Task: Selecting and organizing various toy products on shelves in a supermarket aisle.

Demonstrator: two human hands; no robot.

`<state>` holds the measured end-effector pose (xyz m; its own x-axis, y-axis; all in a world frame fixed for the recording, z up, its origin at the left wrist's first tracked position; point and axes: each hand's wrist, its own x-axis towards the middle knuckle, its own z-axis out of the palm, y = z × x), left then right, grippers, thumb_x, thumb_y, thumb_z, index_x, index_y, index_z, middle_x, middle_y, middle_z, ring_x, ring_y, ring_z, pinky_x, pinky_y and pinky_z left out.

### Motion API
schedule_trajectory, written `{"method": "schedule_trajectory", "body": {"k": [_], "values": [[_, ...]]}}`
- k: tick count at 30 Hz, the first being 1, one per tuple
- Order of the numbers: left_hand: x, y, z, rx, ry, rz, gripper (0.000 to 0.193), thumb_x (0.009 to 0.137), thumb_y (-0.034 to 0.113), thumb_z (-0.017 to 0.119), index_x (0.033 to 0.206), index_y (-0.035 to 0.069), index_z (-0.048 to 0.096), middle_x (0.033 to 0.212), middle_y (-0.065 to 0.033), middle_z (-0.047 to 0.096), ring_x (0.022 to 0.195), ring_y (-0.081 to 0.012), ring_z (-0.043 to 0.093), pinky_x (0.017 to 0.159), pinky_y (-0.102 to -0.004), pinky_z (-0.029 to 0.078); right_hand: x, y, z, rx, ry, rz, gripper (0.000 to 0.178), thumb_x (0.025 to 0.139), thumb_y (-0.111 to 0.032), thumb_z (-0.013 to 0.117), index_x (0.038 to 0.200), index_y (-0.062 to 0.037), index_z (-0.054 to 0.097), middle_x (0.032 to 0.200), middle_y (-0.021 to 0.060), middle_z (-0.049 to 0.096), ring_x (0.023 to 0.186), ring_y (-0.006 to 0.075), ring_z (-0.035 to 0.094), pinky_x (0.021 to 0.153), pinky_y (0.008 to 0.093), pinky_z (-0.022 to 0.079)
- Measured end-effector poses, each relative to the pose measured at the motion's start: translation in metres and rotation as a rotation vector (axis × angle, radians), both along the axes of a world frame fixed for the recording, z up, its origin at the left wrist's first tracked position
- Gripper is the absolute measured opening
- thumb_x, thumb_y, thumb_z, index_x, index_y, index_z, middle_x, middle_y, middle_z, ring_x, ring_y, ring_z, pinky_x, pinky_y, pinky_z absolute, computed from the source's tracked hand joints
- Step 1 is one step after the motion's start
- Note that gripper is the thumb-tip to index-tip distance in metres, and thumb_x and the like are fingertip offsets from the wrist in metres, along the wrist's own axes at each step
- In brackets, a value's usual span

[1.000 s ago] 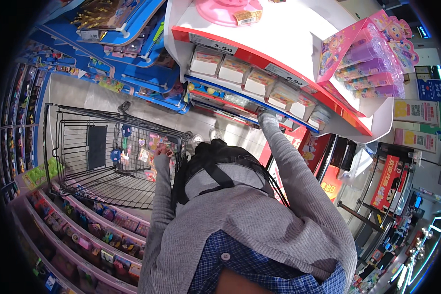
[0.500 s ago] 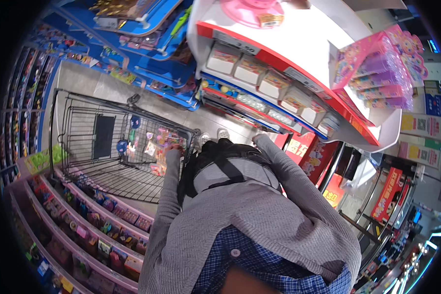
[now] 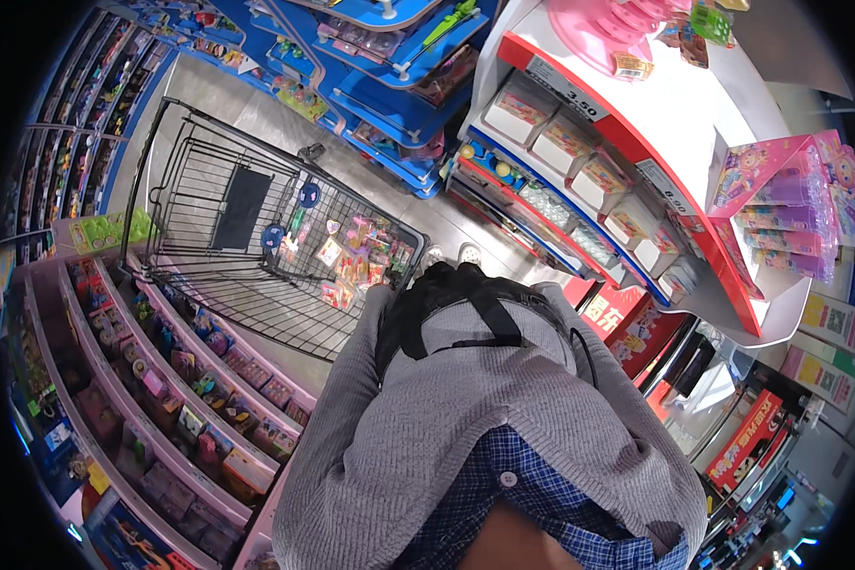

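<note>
While both grey sleeves, left [image 3: 328, 408] and right [image 3: 627, 385], run down the sides of the torso, neither hand shows: each is hidden past the dark bag [image 3: 432, 309] at the waist or the sleeve itself. Can't tell if the left hand is gripping something or loose; same for the right hand. Left sleeve's far end is near the close end of a black wire shopping cart [image 3: 389, 218]; contact can't be told. Right sleeve's far end is near red printed panels [image 3: 636, 334].

Cart sits on grey floor, ahead and to the person's left. Colourful packages [image 3: 351, 275] lie bunched inside, toward the end closest to the person; two round blue pieces [image 3: 273, 236] sit farther along, near a dark flat panel [image 3: 242, 209]. Light shoes [image 3: 468, 254] show just beyond the bag.

Left of cart and below it: tiered pink shelving [image 3: 262, 532] with small packaged goods. Beyond the cart: blue shelving [image 3: 380, 114]. Front right: white display counter [image 3: 703, 123] with red edging, a pink stand [image 3: 594, 38] on top, pink carton of purple tubes [image 3: 788, 214] toward its right end, clear-sided boxes [image 3: 600, 179] in a row under the edge. Bag straps cross the grey sweater [image 3: 503, 380].
</note>
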<state>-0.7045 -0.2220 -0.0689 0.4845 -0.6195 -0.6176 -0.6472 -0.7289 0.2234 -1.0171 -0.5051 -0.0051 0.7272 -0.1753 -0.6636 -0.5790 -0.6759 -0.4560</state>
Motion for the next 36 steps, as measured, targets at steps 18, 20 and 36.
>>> {"method": "schedule_trajectory", "body": {"k": [18,20,36], "values": [[0.001,0.006,-0.061,0.028,0.062,0.010,0.033,0.066,0.037,0.049,0.075,0.008,0.061,0.074,-0.0159,0.058,0.073,-0.0306,0.057,0.063,-0.0369,0.044,-0.059,0.003,-0.005,-0.163,0.051,-0.006,0.019,0.068,-0.020,0.044,0.078,-0.0145,0.060,0.076,0.0088,0.058,0.072,0.0238,0.056,0.060,0.0336,0.044],[0.000,0.017,-0.062,0.025,0.056,-0.008,0.032,0.066,0.037,0.050,0.075,0.008,0.061,0.073,-0.0155,0.058,0.072,-0.0304,0.057,0.063,-0.0370,0.044,-0.002,-0.003,-0.011,-0.179,0.063,0.003,0.019,0.068,-0.019,0.044,0.077,-0.0144,0.060,0.076,0.0088,0.058,0.071,0.0238,0.057,0.060,0.0336,0.044],[0.003,-0.020,0.058,0.052,0.044,-0.134,0.023,0.065,0.029,0.051,0.072,0.010,0.062,0.067,-0.0133,0.058,0.066,-0.0302,0.057,0.059,-0.0382,0.044,-0.035,-0.045,-0.021,-1.159,0.072,-0.565,0.027,0.077,-0.014,0.038,0.089,0.0007,0.057,0.098,0.0219,0.051,0.100,0.0275,0.041,0.083,0.0376,0.031]]}}
